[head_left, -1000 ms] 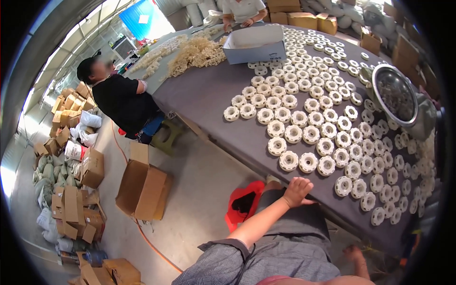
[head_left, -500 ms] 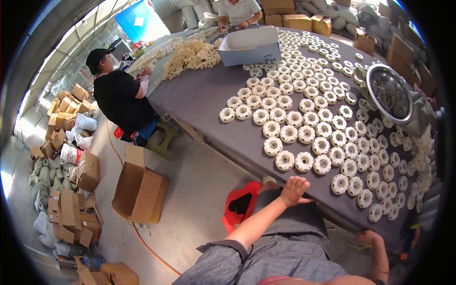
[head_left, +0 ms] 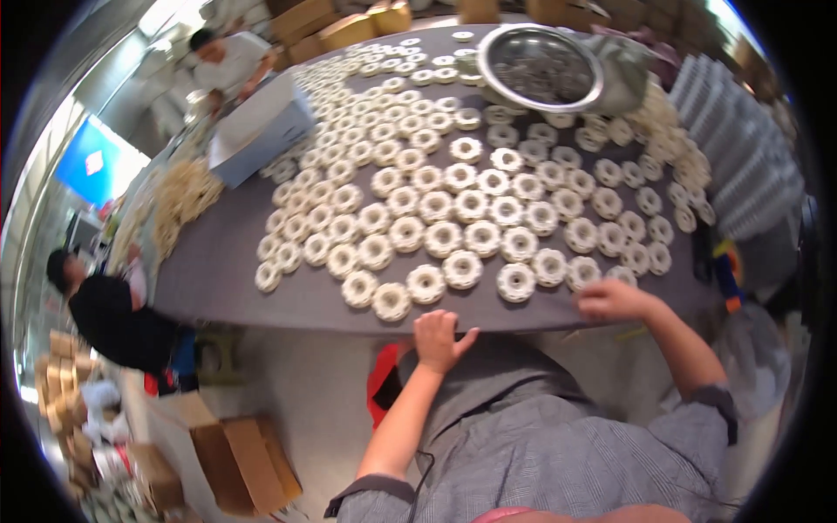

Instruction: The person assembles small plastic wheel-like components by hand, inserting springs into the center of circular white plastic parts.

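My left hand (head_left: 442, 342) rests on the table's front edge with its thumb spread away from the fingers, and no object shows in it. Just beyond it lies the nearest white ring-shaped part (head_left: 391, 302), one of many round, notched rings with a hole in the middle. Over the table's edge, farther right, is my right hand (head_left: 613, 299), its fingers curled and somewhat blurred. It is close to another white ring (head_left: 582, 273); whether anything is between its fingers cannot be made out.
On the grey-covered table (head_left: 209, 283) stand a metal bowl (head_left: 600, 78) of small clear pieces and a light-blue box (head_left: 261, 131). Cream parts (head_left: 183, 205) are heaped at left. Two people work around the table. An open carton (head_left: 228, 458) is on the floor, lower left.
The view has swung to the right. My right hand has risen from below the table's edge to beside the rings. My left hand stays at the edge.
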